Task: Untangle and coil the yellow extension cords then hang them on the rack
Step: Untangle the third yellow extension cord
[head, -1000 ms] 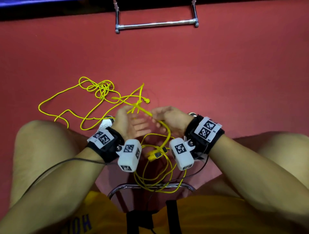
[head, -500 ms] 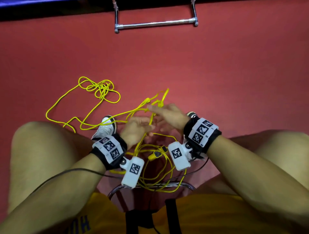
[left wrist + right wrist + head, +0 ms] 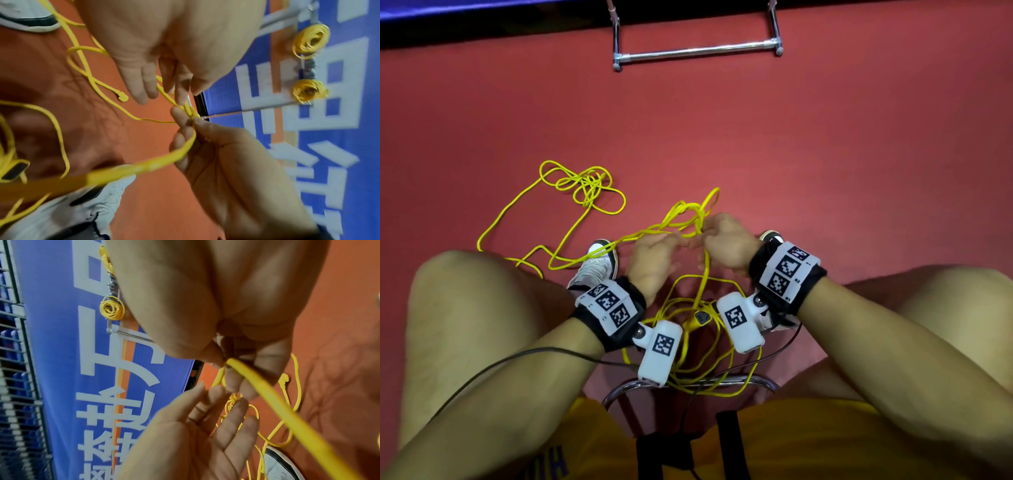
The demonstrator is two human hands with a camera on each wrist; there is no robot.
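The yellow cord (image 3: 582, 192) lies in a loose tangle on the red floor, and more loops hang between my knees with a plug (image 3: 700, 318) among them. In front of my knees my right hand (image 3: 707, 233) pinches a strand (image 3: 267, 394) between thumb and fingers, with a small loop (image 3: 709, 202) standing above it. My left hand (image 3: 671, 240) is right beside it with straight fingers (image 3: 216, 410), and the strand runs past them. The chrome rack (image 3: 695, 51) stands far ahead on the floor. Two coiled yellow cords (image 3: 310, 40) hang on it.
My bare knees flank the hands, and a white shoe (image 3: 599, 263) sits under the strands at the left. A chrome chair rail (image 3: 756, 380) lies below the hanging loops. A blue banner (image 3: 339, 113) stands behind the rack. Red floor stretches between the hands and the rack.
Both hands came together and moved forward, lifting the strand into a small loop. The left hand turned from palm-up to beside the right hand. The floor tangle shifted slightly.
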